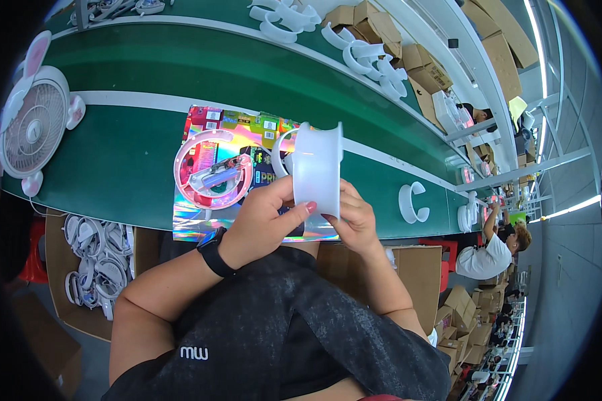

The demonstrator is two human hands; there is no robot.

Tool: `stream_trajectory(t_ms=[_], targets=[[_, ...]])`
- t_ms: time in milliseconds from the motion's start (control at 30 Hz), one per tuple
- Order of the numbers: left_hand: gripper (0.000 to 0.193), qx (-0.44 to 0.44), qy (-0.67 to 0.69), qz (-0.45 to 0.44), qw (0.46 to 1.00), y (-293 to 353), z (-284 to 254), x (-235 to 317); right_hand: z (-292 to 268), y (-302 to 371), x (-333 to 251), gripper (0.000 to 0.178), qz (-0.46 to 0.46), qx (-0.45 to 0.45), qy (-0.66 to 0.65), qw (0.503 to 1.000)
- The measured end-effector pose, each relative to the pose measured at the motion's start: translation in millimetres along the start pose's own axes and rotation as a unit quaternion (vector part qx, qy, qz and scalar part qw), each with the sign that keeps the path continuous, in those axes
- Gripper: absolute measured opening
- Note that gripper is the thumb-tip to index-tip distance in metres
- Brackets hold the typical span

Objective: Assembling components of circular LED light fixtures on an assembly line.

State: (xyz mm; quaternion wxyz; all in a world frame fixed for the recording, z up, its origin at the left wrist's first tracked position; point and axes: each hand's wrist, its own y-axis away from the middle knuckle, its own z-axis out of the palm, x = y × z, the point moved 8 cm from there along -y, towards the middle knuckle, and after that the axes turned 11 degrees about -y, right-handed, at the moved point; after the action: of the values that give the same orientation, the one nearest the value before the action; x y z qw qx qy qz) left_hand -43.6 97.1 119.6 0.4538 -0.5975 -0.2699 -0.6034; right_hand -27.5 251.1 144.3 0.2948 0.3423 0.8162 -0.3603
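Between my two hands stands a white translucent curved plastic shell (318, 167), wide and flanged at its edges. My left hand (269, 212) is closed on its lower left side, thumb laid across the front. My right hand (356, 217) grips the lower right edge, its fingers partly hidden behind the shell. A pink and white ring-shaped housing (182, 175) lies just left of my left hand, with a blue cylindrical cell and wires in its middle. Under it spreads a shiny multicoloured printed sheet (186, 224) on the green bench.
A white fan with rabbit ears (33, 123) stands at the far left. Another white C-shaped shell (413, 202) lies to the right; several more (371, 63) rest on the upper shelf. Below left, a cardboard box (59, 294) holds white parts. A co-worker (485, 257) sits farther right.
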Motion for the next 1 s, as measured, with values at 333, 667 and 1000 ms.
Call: stream_trajectory(t_ms=[333,667,1000], targets=[[0.021,0.099,-0.334,0.189,0.918,5.7,-17.2,9.2,11.7,-8.2,-16.2,0.039,0.030,0.058,0.042,0.997],[0.024,0.290,-0.596,0.112,0.741,8.7,-132.9,-4.2,26.9,-3.7,22.0,0.015,0.111,0.163,0.028,0.980],[0.028,0.209,-0.480,-0.140,0.840,64.1,-176.0,-64.7,130.3,-56.8,-16.5,0.040,-0.055,-0.098,0.109,0.988]])
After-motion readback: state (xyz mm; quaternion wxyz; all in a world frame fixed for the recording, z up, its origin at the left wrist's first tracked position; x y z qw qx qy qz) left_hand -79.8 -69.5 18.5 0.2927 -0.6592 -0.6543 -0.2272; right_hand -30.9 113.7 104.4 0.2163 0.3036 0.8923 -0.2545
